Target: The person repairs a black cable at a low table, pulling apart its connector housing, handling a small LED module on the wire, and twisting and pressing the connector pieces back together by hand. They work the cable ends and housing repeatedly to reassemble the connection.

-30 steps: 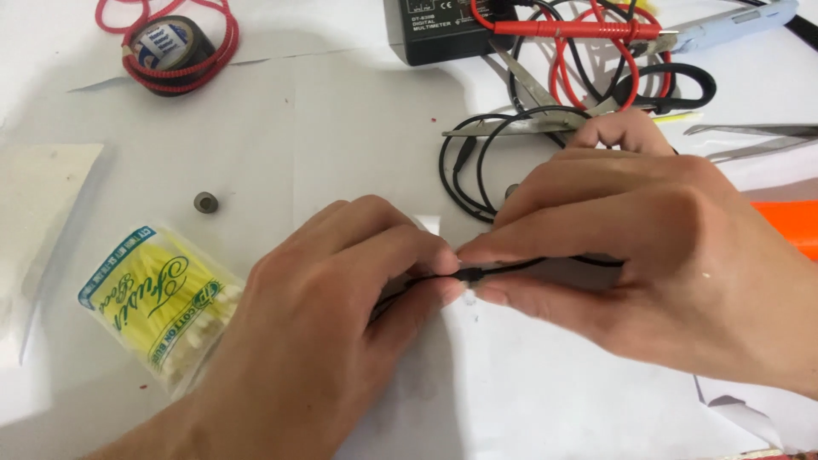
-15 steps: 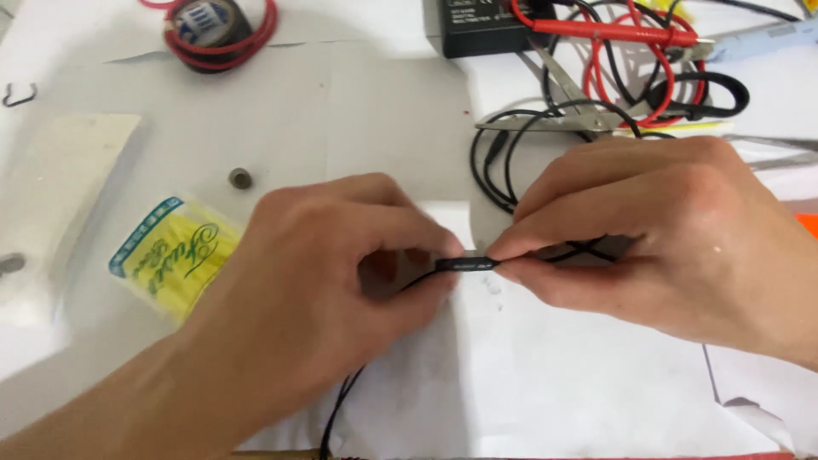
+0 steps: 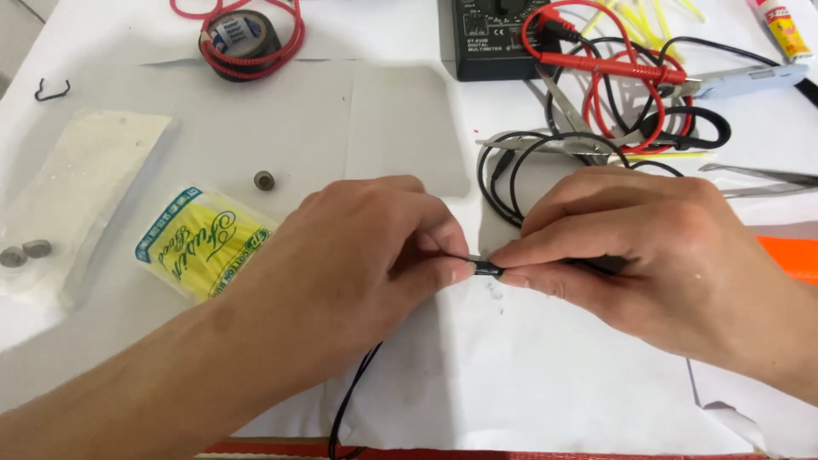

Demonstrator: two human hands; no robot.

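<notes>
1. Fingertips of our two hands meet at the middle of the view, pinched narrow on one small black sleeve (image 3: 487, 269) on a thin black wire (image 3: 354, 396).
2. Our left hand (image 3: 358, 255) closes thumb and forefinger on the sleeve's left end; our right hand (image 3: 648, 255) grips its right end, the rest hidden under those fingers.
3. Its long axis runs left to right, level between both hands, neither nearer than the other.
4. From under our left palm the wire trails down toward the near edge of the desk (image 3: 545, 375), which is covered in white paper.
5. Farther out lie a yellow packet of cotton swabs (image 3: 204, 247), a small round button cell (image 3: 264, 180), a tape roll (image 3: 243, 38), scissors (image 3: 588, 128), and a black multimeter (image 3: 490, 38) with red leads (image 3: 596, 64).
</notes>
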